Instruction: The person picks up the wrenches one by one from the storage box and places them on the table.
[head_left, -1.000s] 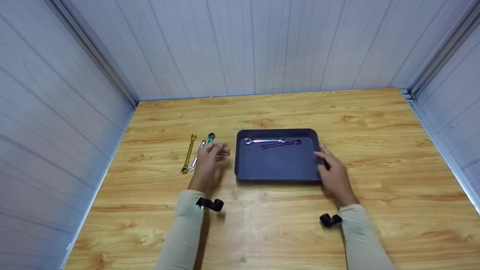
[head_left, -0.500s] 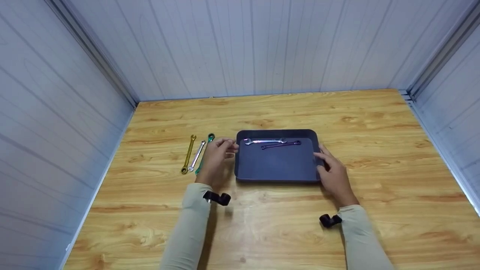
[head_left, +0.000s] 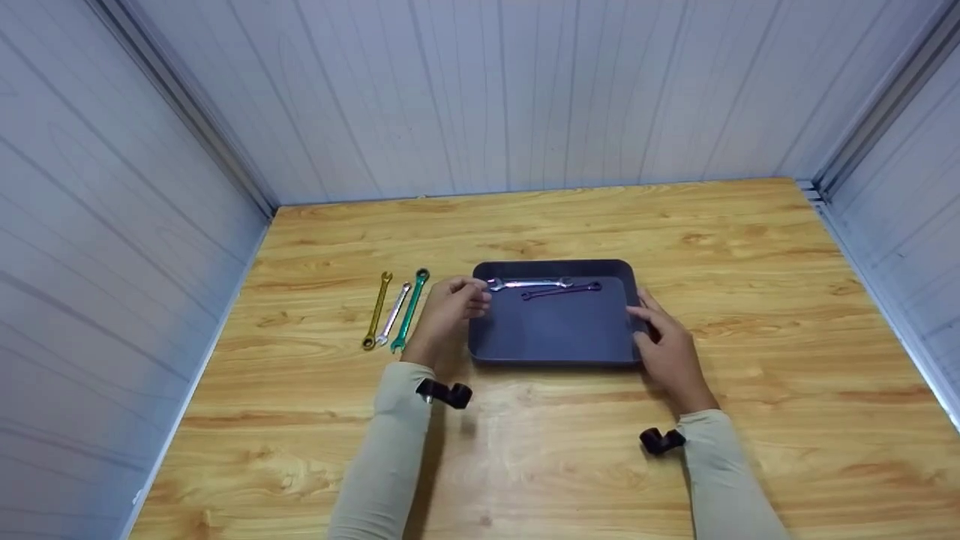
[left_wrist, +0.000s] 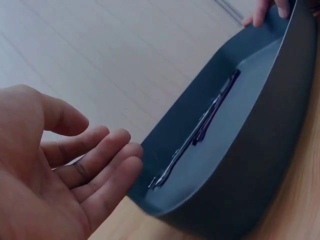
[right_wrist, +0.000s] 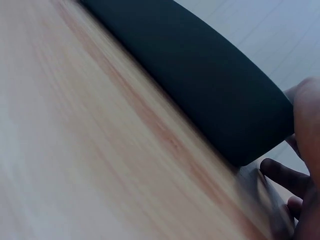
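Note:
A dark grey rectangular tray [head_left: 555, 330] sits on the table with two wrenches inside near its far wall. One is a silver wrench [head_left: 525, 284], the other a thin purple wrench [head_left: 562, 291] lying against it at a slant. My left hand [head_left: 448, 311] hovers over the tray's left rim, fingertips close to the silver wrench's end; in the left wrist view its fingers are loosely bent around nothing. My right hand [head_left: 669, 352] grips the tray's right wall, thumb and a finger over the rim, other fingers outside. The right wrist view shows them partly cut off.
Left of the tray lie a gold wrench [head_left: 377, 309], a smaller silver wrench [head_left: 394, 313] and a green wrench [head_left: 410, 309], side by side on the wooden table [head_left: 555, 450]. White panel walls [head_left: 480, 97] rise behind and at both sides.
My left hand has moved right, from over the green wrench to the tray's left rim, uncovering the green wrench. My right hand and the tray stay in place.

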